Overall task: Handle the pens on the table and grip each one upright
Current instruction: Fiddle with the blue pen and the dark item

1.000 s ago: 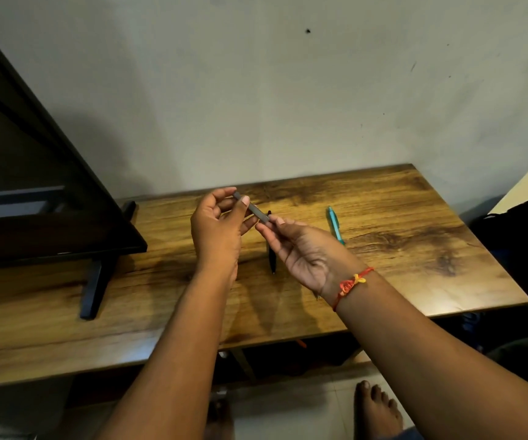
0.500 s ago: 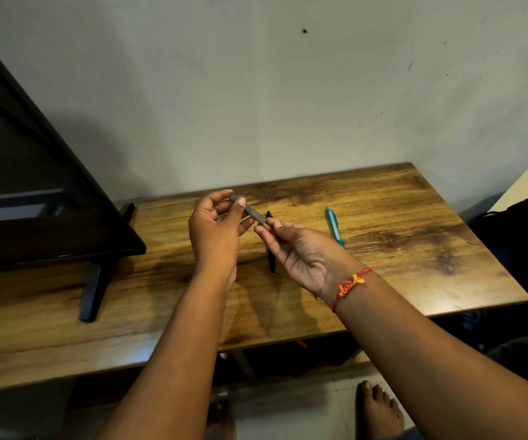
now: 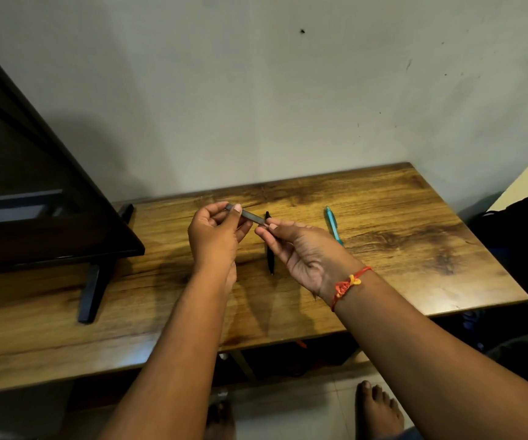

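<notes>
Over the brown wooden desk (image 3: pixel 399 249), the left hand (image 3: pixel 213 239) and right hand (image 3: pixel 307 252) are kept pinched on opposite ends of the slim grey pen (image 3: pixel 251 216), barely shifted in a second and slanted, so upright gripping is judged undone.

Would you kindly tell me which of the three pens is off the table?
The grey pen, pinched at its ends by the left hand and right hand; the black pen and teal pen lie flat on the table.
</notes>
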